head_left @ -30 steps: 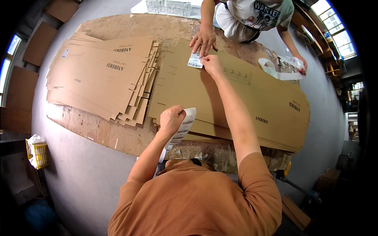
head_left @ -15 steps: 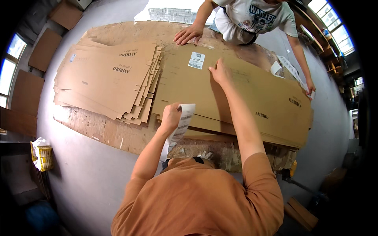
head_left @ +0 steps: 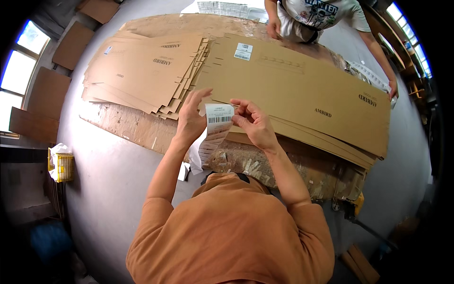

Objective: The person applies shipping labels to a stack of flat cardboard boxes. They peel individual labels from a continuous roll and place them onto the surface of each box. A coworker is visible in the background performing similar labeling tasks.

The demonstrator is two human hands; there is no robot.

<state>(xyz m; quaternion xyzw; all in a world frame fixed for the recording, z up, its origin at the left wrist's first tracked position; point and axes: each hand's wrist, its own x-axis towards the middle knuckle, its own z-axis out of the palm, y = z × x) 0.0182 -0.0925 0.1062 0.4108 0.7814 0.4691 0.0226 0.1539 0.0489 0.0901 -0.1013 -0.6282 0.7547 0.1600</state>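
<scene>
Both your forearms come up from the lower edge, elbows bent, hands meeting just above your chest at the near edge of the flattened cardboard box (head_left: 302, 94). Your left hand (head_left: 191, 118) is upright, palm toward you; your right hand (head_left: 253, 124) faces it. Between them hangs a strip of barcode labels (head_left: 215, 130), tail trailing down toward you. Left fingers curl on the strip's left edge, thumb apart above. Right thumb and forefinger pinch its top right corner. One label (head_left: 243, 51) sits stuck on the box's far end. Stack of flat cartons (head_left: 146, 71) lies left.
</scene>
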